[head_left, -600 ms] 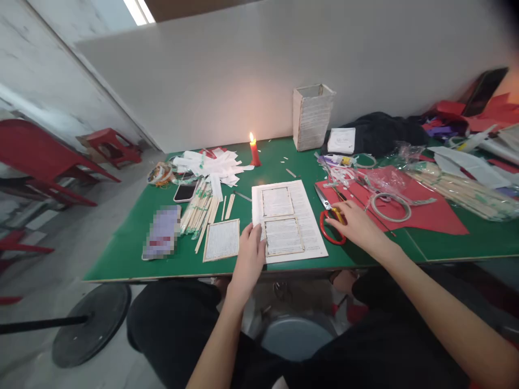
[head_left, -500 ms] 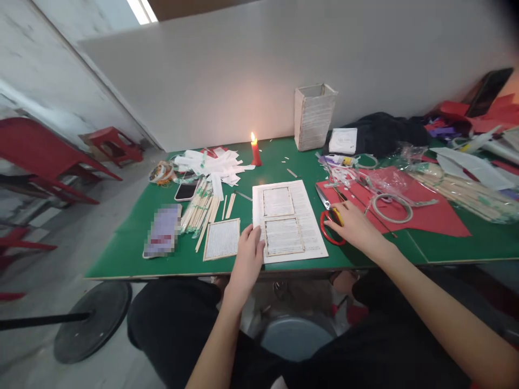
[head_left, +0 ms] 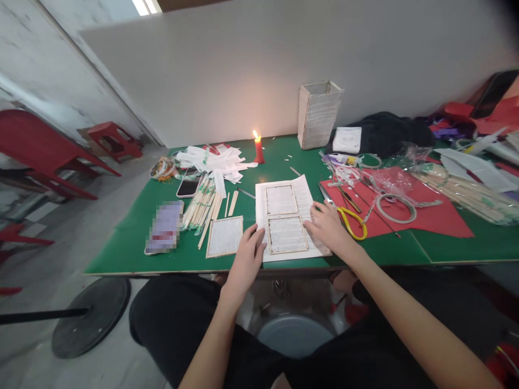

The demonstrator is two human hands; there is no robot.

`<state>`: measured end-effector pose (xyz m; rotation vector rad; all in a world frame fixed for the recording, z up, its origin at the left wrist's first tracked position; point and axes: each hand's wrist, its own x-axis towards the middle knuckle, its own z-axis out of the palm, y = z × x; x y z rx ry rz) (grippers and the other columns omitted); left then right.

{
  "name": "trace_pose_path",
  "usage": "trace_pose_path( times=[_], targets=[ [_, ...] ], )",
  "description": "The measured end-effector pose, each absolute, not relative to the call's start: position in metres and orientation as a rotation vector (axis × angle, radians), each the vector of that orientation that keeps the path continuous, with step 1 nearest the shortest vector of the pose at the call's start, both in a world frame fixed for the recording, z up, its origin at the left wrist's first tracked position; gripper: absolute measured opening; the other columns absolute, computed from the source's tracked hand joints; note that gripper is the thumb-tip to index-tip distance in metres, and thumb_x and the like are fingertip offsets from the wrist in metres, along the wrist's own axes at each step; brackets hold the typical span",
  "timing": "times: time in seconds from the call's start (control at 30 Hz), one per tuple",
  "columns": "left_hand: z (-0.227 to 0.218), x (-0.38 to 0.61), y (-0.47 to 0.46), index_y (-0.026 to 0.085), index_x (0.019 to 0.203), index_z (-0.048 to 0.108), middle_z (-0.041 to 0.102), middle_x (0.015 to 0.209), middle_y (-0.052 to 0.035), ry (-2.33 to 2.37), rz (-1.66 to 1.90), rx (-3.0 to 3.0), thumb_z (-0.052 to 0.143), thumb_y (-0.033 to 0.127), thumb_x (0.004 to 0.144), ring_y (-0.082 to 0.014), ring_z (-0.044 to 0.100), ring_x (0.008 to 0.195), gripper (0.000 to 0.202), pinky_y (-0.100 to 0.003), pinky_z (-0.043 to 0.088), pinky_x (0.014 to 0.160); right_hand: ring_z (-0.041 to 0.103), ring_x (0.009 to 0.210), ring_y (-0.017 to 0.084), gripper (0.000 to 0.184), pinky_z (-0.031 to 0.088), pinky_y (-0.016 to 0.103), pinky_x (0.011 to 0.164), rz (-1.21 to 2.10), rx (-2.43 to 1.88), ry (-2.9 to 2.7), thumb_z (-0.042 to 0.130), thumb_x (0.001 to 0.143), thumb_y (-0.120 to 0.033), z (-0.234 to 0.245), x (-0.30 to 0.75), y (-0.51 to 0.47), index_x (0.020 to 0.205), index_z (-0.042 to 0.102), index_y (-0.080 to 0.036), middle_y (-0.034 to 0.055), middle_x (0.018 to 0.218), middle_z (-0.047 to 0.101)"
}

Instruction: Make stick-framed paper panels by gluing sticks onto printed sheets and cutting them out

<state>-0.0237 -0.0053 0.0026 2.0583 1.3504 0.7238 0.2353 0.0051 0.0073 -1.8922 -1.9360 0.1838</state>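
Observation:
My left hand rests its fingertips on the lower left edge of a white printed sheet. My right hand lies flat on the sheet's right side, with its fingers near the lower of two stick-edged paper panels. The upper panel sits just beyond it. Neither hand holds anything I can see. To the right of my right hand lie scissors with yellow and red handles. A similar framed panel lies left of my left hand.
A lit red candle and a box built of sticks stand at the back of the green table. Bundled wooden sticks, a phone, paper strips and a red sheet lie around.
My right hand has moved left off the scissors onto the sheet. The scissors' yellow handle now shows fully. My view has shifted slightly.

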Motion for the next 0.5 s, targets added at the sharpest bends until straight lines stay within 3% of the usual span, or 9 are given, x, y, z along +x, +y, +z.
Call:
trace_pose_path(
  times=[0.1, 0.17, 0.3, 0.4, 0.5],
  targets=[
    [0.002, -0.024, -0.006, 0.019, 0.126, 0.06, 0.05, 0.144, -0.0154, 1.34, 0.768, 2.036, 0.048, 0.025, 0.098, -0.0267, 0.048, 0.137, 0.031, -0.047, 0.04, 0.113, 0.061, 0.12, 0.033, 0.029, 0.046, 0.052, 0.103, 0.318, -1.779, -1.727, 0.057, 0.085, -0.025, 0.014, 0.232, 0.01, 0.109, 0.071, -0.016, 0.0187, 0.125, 0.068],
    [0.002, -0.023, -0.006, 0.019, 0.125, 0.06, 0.05, 0.144, -0.0158, 1.329, 0.787, 2.028, 0.047, 0.025, 0.098, -0.0269, 0.047, 0.137, 0.03, -0.047, 0.04, 0.113, 0.068, 0.106, 0.029, 0.039, 0.053, 0.047, 0.094, 0.398, -1.761, -1.523, 0.06, 0.081, -0.024, 0.017, 0.232, 0.015, 0.12, 0.066, -0.016, 0.0175, 0.121, 0.07],
    [0.003, -0.024, -0.009, 0.019, 0.126, 0.06, 0.05, 0.144, -0.0158, 1.296, 0.793, 2.03, 0.046, 0.025, 0.099, -0.0266, 0.046, 0.138, 0.03, -0.047, 0.04, 0.113, 0.071, 0.08, 0.024, 0.048, 0.056, 0.038, 0.072, 0.542, -1.762, -1.312, 0.062, 0.079, -0.029, 0.015, 0.243, 0.034, 0.124, 0.061, -0.011, 0.0166, 0.106, 0.073],
    [0.01, -0.034, -0.011, 0.018, 0.127, 0.059, 0.05, 0.145, -0.0161, 1.271, 0.733, 2.075, 0.046, 0.027, 0.1, -0.0273, 0.045, 0.139, 0.032, -0.047, 0.041, 0.113, 0.069, 0.075, 0.022, 0.038, 0.051, 0.032, 0.066, 0.584, -1.787, -1.353, 0.062, 0.081, -0.035, 0.014, 0.253, 0.051, 0.11, 0.066, -0.01, 0.0137, 0.09, 0.075],
    [0.023, -0.054, -0.004, 0.019, 0.129, 0.06, 0.051, 0.146, -0.0152, 1.253, 0.646, 2.156, 0.047, 0.03, 0.099, -0.0275, 0.047, 0.138, 0.034, -0.046, 0.04, 0.114, 0.063, 0.066, 0.02, 0.018, 0.043, 0.029, 0.059, 0.539, -1.829, -1.519, 0.061, 0.08, -0.032, 0.022, 0.255, 0.063, 0.079, 0.066, -0.015, 0.0069, 0.073, 0.07]
  ],
)
